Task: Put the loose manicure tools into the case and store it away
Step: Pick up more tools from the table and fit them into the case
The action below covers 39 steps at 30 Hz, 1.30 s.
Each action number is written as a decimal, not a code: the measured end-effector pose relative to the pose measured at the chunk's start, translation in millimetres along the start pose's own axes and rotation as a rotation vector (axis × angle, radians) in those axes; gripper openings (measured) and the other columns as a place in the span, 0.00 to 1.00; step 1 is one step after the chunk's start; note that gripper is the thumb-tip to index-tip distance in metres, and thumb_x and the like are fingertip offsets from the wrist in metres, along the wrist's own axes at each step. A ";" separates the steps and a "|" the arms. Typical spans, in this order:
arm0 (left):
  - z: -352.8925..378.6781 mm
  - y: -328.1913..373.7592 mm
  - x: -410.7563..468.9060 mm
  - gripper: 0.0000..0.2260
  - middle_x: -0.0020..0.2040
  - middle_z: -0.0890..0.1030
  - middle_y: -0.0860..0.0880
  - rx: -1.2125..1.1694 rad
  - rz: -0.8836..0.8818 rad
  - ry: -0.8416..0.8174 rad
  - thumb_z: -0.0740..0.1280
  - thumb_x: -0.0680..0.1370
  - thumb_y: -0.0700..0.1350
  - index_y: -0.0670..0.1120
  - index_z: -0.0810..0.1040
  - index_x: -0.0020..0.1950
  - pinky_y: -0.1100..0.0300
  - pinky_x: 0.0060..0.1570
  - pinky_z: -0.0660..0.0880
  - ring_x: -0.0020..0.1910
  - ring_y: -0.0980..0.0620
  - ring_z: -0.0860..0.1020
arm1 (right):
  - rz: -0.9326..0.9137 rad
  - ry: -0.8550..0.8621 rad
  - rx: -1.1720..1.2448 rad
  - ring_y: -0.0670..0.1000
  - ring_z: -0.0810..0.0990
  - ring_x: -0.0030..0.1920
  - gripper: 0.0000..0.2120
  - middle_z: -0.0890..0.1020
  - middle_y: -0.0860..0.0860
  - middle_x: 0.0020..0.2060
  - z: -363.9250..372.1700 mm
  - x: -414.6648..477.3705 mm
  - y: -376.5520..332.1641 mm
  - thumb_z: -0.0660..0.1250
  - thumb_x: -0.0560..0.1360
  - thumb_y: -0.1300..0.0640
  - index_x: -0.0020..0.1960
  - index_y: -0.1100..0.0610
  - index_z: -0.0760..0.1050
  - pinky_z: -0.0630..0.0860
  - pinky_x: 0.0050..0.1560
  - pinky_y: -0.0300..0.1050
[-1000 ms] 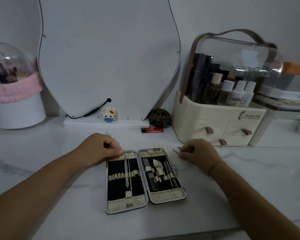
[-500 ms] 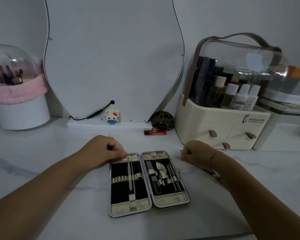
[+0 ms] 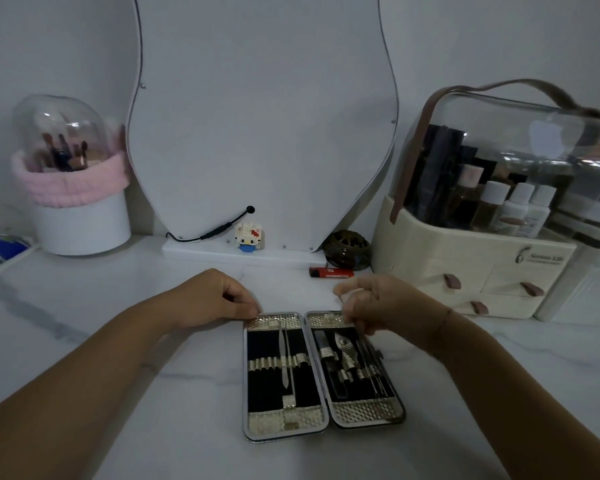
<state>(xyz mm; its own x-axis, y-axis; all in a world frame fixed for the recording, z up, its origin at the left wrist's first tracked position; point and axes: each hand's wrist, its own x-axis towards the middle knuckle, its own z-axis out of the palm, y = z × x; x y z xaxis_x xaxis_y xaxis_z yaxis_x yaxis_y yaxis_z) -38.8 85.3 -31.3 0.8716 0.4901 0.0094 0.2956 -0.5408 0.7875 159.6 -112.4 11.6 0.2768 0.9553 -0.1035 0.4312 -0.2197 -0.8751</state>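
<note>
The manicure case (image 3: 284,421) lies open flat on the white marble table, black lining up. A long file (image 3: 284,358) sits in its left half. Clippers (image 3: 343,348) and several thin tools are strapped in the right half. My left hand (image 3: 212,296) is curled, with its fingertips on the case's top left corner. My right hand (image 3: 385,306) hovers over the top of the right half, pinching a thin metal tool (image 3: 342,303) that points down toward the case.
A cream cosmetic organizer (image 3: 465,271) with small drawers and a clear lid stands at the right. A red lighter (image 3: 331,272), a dark round dish (image 3: 347,249) and a toy figure (image 3: 249,237) lie by the mirror base. A brush holder (image 3: 80,220) stands far left.
My right hand has moved left from the table beside the case to above its right half, carrying the thin tool. My left hand stays on the case's corner.
</note>
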 end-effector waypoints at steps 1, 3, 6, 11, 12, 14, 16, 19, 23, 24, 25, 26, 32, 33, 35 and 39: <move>-0.7 -0.4 -0.2 0.02 0.39 0.85 0.51 -0.002 -0.002 -0.005 0.74 0.71 0.47 0.53 0.86 0.40 0.63 0.48 0.72 0.39 0.61 0.78 | -0.009 -0.026 0.030 0.46 0.77 0.31 0.13 0.80 0.54 0.34 8.2 3.9 -4.3 0.65 0.73 0.67 0.56 0.58 0.73 0.75 0.31 0.35; -2.3 -0.9 -0.5 0.03 0.39 0.85 0.54 -0.003 -0.002 -0.012 0.74 0.71 0.46 0.54 0.85 0.40 0.66 0.47 0.72 0.39 0.62 0.79 | -0.041 -0.039 0.078 0.47 0.79 0.29 0.14 0.80 0.58 0.34 25.8 13.2 -13.6 0.65 0.72 0.68 0.57 0.61 0.73 0.77 0.31 0.36; -4.6 -0.8 -0.8 0.05 0.40 0.86 0.54 -0.022 -0.001 -0.019 0.74 0.71 0.44 0.54 0.85 0.43 0.71 0.43 0.71 0.39 0.63 0.79 | -0.044 0.006 0.159 0.47 0.78 0.27 0.12 0.80 0.59 0.33 50.2 31.1 -23.6 0.66 0.72 0.68 0.55 0.66 0.72 0.78 0.29 0.36; -5.7 -0.4 -1.9 0.06 0.35 0.84 0.59 -0.035 0.007 -0.040 0.73 0.72 0.43 0.55 0.84 0.43 0.75 0.39 0.70 0.36 0.66 0.78 | 0.006 0.023 0.202 0.48 0.79 0.26 0.08 0.79 0.62 0.33 75.6 54.3 -28.2 0.67 0.71 0.68 0.50 0.66 0.72 0.77 0.27 0.37; -5.8 -0.4 -1.9 0.06 0.35 0.84 0.59 -0.043 0.009 -0.045 0.73 0.72 0.42 0.54 0.84 0.44 0.75 0.39 0.70 0.36 0.66 0.78 | 0.009 0.031 0.204 0.49 0.79 0.26 0.08 0.80 0.62 0.32 78.9 57.4 -26.9 0.68 0.71 0.68 0.50 0.66 0.73 0.77 0.27 0.37; -6.0 -0.8 -1.6 0.06 0.35 0.84 0.59 -0.051 0.011 -0.051 0.73 0.72 0.42 0.54 0.84 0.44 0.74 0.40 0.70 0.36 0.66 0.78 | 0.004 0.056 0.201 0.49 0.80 0.26 0.09 0.80 0.60 0.30 82.7 60.8 -24.6 0.68 0.71 0.67 0.50 0.67 0.73 0.78 0.27 0.37; -6.2 -0.9 -0.8 0.06 0.34 0.83 0.60 -0.047 0.010 -0.055 0.73 0.72 0.41 0.53 0.84 0.44 0.75 0.39 0.70 0.35 0.67 0.77 | -0.008 0.060 0.194 0.49 0.80 0.26 0.08 0.80 0.59 0.29 84.0 61.3 -24.5 0.68 0.72 0.67 0.50 0.67 0.73 0.77 0.27 0.37; -5.6 -1.5 0.7 0.05 0.29 0.79 0.60 -0.027 0.010 -0.038 0.74 0.71 0.42 0.52 0.84 0.42 0.73 0.35 0.68 0.30 0.65 0.73 | -0.018 0.035 0.124 0.47 0.79 0.25 0.09 0.80 0.58 0.29 85.2 58.9 -26.6 0.67 0.72 0.66 0.51 0.67 0.74 0.75 0.25 0.35; -4.6 -3.9 2.8 0.05 0.31 0.76 0.56 0.023 0.004 0.004 0.75 0.70 0.45 0.55 0.82 0.38 0.67 0.36 0.67 0.32 0.60 0.70 | -0.027 0.033 0.048 0.43 0.78 0.23 0.09 0.81 0.50 0.25 89.3 57.4 -26.4 0.68 0.72 0.64 0.52 0.65 0.75 0.72 0.22 0.32; -4.6 -4.2 3.1 0.05 0.32 0.76 0.55 0.032 0.006 0.005 0.75 0.70 0.46 0.55 0.82 0.38 0.66 0.36 0.67 0.32 0.59 0.70 | -0.031 0.041 0.040 0.43 0.78 0.24 0.09 0.81 0.50 0.26 90.1 57.5 -26.1 0.68 0.72 0.64 0.51 0.65 0.76 0.71 0.22 0.32; -4.8 -4.0 3.3 0.05 0.33 0.76 0.54 0.032 0.008 0.001 0.75 0.70 0.46 0.55 0.81 0.38 0.66 0.37 0.67 0.33 0.59 0.71 | -0.035 0.049 0.033 0.43 0.78 0.24 0.08 0.81 0.51 0.27 90.7 57.4 -26.0 0.68 0.72 0.63 0.51 0.65 0.76 0.70 0.22 0.32; -5.0 -4.2 3.4 0.05 0.35 0.77 0.53 0.028 0.009 -0.005 0.75 0.70 0.45 0.55 0.81 0.38 0.66 0.38 0.68 0.34 0.59 0.72 | -0.038 0.060 0.030 0.44 0.78 0.24 0.08 0.81 0.52 0.29 91.4 57.5 -25.7 0.68 0.72 0.63 0.50 0.64 0.76 0.70 0.22 0.33; -5.7 -6.4 5.0 0.05 0.39 0.81 0.51 0.009 0.009 0.000 0.75 0.70 0.46 0.56 0.82 0.37 0.66 0.41 0.69 0.36 0.59 0.73 | -0.032 0.107 -0.012 0.43 0.76 0.23 0.07 0.80 0.53 0.30 94.8 58.3 -23.8 0.69 0.71 0.63 0.49 0.62 0.76 0.68 0.20 0.33; -5.5 -6.6 5.0 0.05 0.40 0.81 0.50 0.009 0.008 0.002 0.75 0.70 0.46 0.56 0.82 0.37 0.65 0.41 0.69 0.37 0.58 0.73 | -0.035 0.108 -0.018 0.43 0.75 0.22 0.07 0.80 0.53 0.30 95.1 58.3 -23.7 0.69 0.71 0.63 0.48 0.63 0.77 0.68 0.20 0.32; -5.5 -7.7 5.1 0.05 0.39 0.80 0.50 0.010 0.004 0.009 0.75 0.70 0.47 0.56 0.82 0.37 0.64 0.41 0.69 0.37 0.57 0.73 | -0.047 0.107 -0.028 0.42 0.75 0.23 0.07 0.81 0.53 0.31 94.9 58.2 -22.5 0.70 0.70 0.63 0.47 0.63 0.77 0.68 0.21 0.30; -5.2 -8.8 5.3 0.05 0.34 0.79 0.57 0.003 0.008 0.008 0.75 0.70 0.46 0.55 0.82 0.37 0.70 0.38 0.69 0.34 0.63 0.74 | -0.080 0.085 -0.024 0.41 0.74 0.24 0.03 0.80 0.51 0.29 91.2 57.6 -18.6 0.70 0.70 0.63 0.44 0.61 0.79 0.69 0.24 0.30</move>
<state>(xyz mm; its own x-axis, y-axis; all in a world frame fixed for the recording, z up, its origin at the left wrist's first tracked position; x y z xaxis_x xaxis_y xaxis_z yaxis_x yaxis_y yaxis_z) -38.7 96.2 -35.0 0.8708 0.4912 0.0212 0.2896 -0.5471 0.7854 89.2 -35.3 -21.2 0.3117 0.9502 0.0075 0.4749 -0.1489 -0.8674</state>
